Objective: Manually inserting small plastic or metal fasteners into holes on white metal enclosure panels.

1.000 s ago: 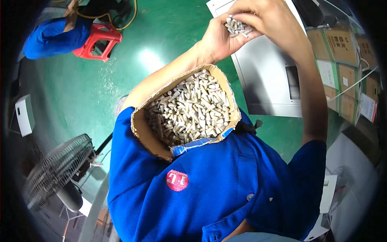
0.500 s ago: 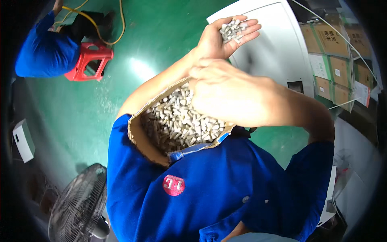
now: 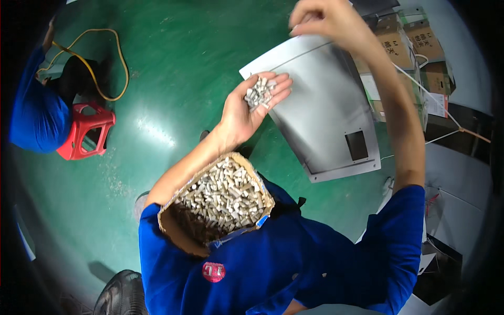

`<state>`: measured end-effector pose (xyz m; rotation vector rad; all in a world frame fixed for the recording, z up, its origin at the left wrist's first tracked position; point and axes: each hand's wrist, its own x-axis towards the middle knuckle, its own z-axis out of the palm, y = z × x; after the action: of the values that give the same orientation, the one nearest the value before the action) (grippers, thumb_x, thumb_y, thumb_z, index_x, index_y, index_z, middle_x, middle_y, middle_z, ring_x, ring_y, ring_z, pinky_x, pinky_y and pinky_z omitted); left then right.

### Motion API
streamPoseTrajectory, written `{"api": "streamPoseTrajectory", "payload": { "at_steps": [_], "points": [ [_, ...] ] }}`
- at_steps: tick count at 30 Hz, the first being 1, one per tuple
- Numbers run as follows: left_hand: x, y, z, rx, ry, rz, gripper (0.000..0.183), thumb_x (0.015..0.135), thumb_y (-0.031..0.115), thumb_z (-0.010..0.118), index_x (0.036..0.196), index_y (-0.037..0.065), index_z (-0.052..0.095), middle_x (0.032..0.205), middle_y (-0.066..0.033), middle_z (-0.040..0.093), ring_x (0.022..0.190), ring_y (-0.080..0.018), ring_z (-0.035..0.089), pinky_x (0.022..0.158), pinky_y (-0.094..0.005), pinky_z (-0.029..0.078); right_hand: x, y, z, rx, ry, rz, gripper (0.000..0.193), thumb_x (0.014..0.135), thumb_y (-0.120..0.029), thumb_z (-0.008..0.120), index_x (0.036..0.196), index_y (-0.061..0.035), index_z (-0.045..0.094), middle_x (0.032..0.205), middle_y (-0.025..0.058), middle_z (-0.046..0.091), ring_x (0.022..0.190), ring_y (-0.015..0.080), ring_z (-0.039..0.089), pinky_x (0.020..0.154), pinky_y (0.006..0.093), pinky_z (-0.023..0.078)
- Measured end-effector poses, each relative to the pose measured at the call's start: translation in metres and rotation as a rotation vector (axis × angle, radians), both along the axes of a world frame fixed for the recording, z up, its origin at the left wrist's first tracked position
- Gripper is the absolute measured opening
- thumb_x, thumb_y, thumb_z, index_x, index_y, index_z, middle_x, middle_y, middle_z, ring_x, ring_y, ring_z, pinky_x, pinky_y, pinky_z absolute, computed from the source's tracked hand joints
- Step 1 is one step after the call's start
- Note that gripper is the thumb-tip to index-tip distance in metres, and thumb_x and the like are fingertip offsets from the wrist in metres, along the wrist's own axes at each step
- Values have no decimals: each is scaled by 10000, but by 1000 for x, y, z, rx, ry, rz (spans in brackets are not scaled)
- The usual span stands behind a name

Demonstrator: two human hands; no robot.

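Note:
My left hand [image 3: 239,113] is turned palm up, with a heap of small tapered off-white plugs [image 3: 259,93] resting on its palm and fingers. In the crook of my left arm, against my chest, an open-topped cardboard box [image 3: 170,231] with torn edges holds many more of the same plugs [image 3: 226,191]. My right hand [image 3: 323,21] is raised high at the upper edge of a large light-grey panel [image 3: 315,100]. Its thumb and fingers are closed in a pinch; what they hold, if anything, is too small to make out. A rectangular cutout [image 3: 357,145] shows near the panel's lower right.
To the left, another person in a blue shirt [image 3: 39,115] sits on a red plastic stool [image 3: 86,131] beside a yellow hose [image 3: 123,68]. Stacked cardboard boxes [image 3: 422,39] and a pale cord [image 3: 412,73] are at the right. A dark fan [image 3: 123,294] stands at lower left.
My right hand has left the box of plugs and reached up to the panel's top edge. My left hand, its plugs and the box now appear lower, and more of the panel shows.

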<state>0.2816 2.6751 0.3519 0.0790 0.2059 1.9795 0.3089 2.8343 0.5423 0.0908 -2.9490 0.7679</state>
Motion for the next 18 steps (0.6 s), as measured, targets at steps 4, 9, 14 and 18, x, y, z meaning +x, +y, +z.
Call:
{"api": "streamPoseTrajectory", "payload": {
  "at_steps": [4,9,14,18],
  "points": [
    [0,-3,4,32,47,7,321,963,188,351,1120,-61,482,1301,-284,449,1248,-385,428,1093,-464,329,-21,114,8,302,64,-167,125,666,-107,750,713,-21,672,609,39,630,587,80,579,562,239,455],
    [4,-2,2,41,23,-13,306,946,192,396,1115,-42,497,1279,-283,469,1246,-383,432,1085,-463,341,0,180,9,305,-125,-257,81,777,-58,655,799,16,633,739,24,636,717,103,600,659,246,483],
    [4,-7,-13,32,14,8,322,906,212,455,1104,-37,502,1228,-247,527,1171,-362,510,1056,-446,381,3,94,3,57,-112,-77,28,750,-29,648,741,-3,643,717,42,655,689,88,606,648,242,490],
    [11,1,-11,39,-1,-55,303,952,193,398,1111,-46,496,1159,-212,569,1135,-329,539,1033,-451,409,44,7,-34,-75,-63,107,82,691,-102,714,712,-54,650,698,58,626,683,159,586,651,312,460]
  ]
}}
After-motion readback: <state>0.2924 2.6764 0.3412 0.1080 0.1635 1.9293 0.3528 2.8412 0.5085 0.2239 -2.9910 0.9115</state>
